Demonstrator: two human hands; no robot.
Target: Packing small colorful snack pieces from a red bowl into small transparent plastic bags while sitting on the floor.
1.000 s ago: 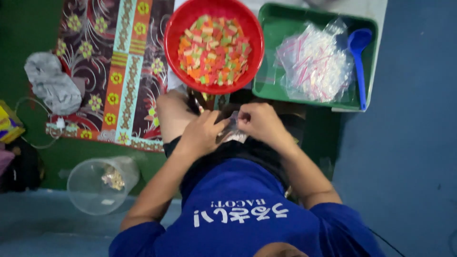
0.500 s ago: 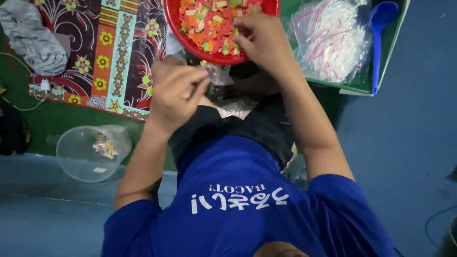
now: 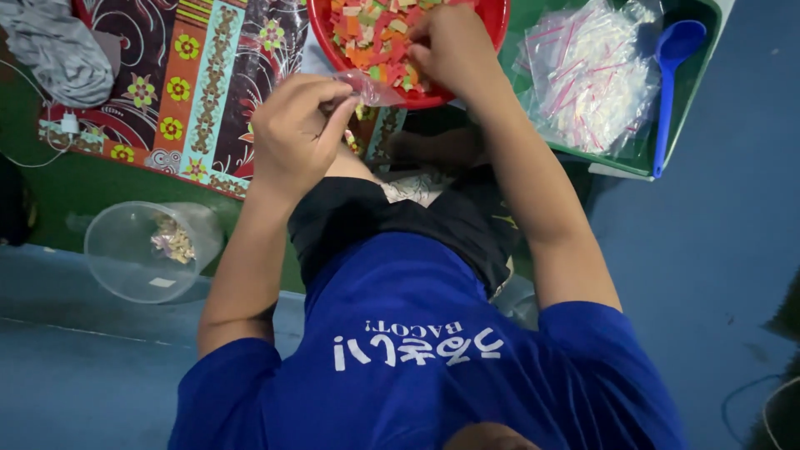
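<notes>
1. Your left hand (image 3: 296,125) pinches a small clear plastic bag (image 3: 372,87) between thumb and fingers, just at the near rim of the red bowl (image 3: 433,98).
2. Your right hand (image 3: 450,46) is down inside the bowl, fingers curled into the coloured candy pieces (image 3: 371,37); can't tell how many pieces it has hold of, if any.
3. Bag mouth sits between your two hands, touching or nearly touching the bowl rim.
4. Red bowl is at top centre, partly cut off by the frame edge.
5. Green tray (image 3: 621,162) just right of the bowl holds a pile of clear bags with pink strips (image 3: 587,75) and a blue scoop (image 3: 673,79) along its right side.
6. Patterned floral mat (image 3: 200,92) lies left of the bowl, grey cloth (image 3: 58,50) at top left.
7. Clear plastic container (image 3: 146,250) lies on its side near your left elbow, a little scrap inside.
</notes>
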